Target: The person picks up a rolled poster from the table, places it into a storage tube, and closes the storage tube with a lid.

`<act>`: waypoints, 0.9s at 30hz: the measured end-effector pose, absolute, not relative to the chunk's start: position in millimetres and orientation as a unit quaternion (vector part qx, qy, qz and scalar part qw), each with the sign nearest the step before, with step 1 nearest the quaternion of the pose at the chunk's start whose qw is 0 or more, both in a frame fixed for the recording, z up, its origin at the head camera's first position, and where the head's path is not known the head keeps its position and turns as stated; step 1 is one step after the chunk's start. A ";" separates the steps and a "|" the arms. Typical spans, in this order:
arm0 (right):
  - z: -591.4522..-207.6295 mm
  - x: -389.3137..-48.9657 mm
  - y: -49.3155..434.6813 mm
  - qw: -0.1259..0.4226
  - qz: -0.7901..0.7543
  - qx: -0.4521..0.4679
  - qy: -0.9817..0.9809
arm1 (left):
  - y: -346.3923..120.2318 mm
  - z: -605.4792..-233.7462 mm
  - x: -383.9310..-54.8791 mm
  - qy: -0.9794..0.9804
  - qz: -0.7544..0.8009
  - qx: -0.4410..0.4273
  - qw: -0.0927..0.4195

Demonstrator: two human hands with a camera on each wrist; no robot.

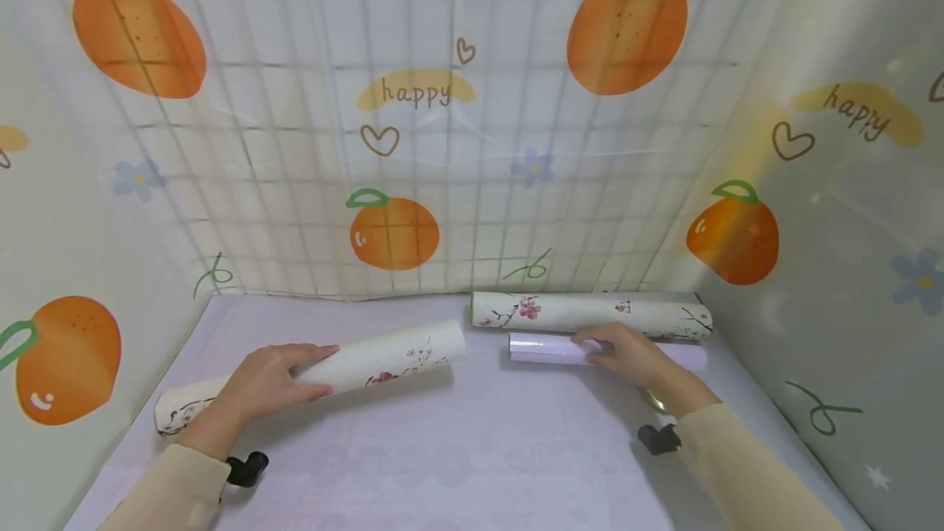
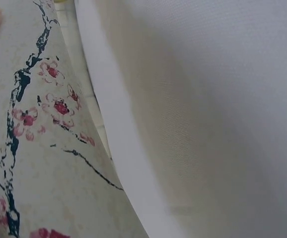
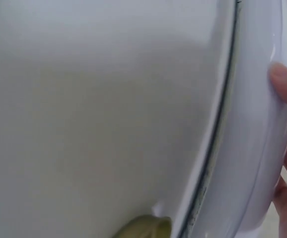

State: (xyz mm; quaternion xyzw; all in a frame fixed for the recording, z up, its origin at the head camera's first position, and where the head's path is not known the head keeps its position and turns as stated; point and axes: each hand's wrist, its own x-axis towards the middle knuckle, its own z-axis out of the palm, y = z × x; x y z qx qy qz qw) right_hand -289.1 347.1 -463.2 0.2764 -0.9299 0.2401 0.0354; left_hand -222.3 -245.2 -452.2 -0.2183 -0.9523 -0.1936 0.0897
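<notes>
My left hand [image 1: 258, 383] grips a cream wallpaper roll [image 1: 398, 355] printed with pink blossoms, thumb and fingers spread round its middle. The roll slants across the left half of the table, its right end farther back, with a shadow beneath. In the left wrist view its blossom print [image 2: 59, 106] and dark branches fill the left side. My right hand [image 1: 637, 363] holds a glossy lilac roll [image 1: 542, 348], the thumb [image 3: 282, 79] on its near side. Right behind that lies a second blossom-printed roll [image 1: 590, 314], along the back edge.
A yellowish, shiny ring-shaped thing [image 1: 655, 401] lies under my right wrist, partly hidden. The pale lilac tabletop [image 1: 457, 457] ends at a wire grid [image 1: 295, 211] behind an orange-printed curtain. More of the curtain [image 1: 870, 269] hangs at both sides.
</notes>
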 end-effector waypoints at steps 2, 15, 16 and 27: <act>-459.4 -286.8 346.7 0.037 0.239 0.280 -0.929 | -245.6 -452.7 -221.7 -0.953 -0.198 -0.214 0.083; -426.4 -268.8 328.4 0.074 0.218 0.315 -0.921 | -241.1 -455.6 -217.8 -0.939 -0.202 -0.249 0.123; -424.4 -267.3 326.5 0.083 0.216 0.322 -0.918 | -240.7 -455.5 -218.0 -0.938 -0.200 -0.253 0.127; -410.5 -256.5 308.3 0.150 0.206 0.371 -0.893 | -240.9 -457.8 -218.2 -0.937 -0.204 -0.252 0.129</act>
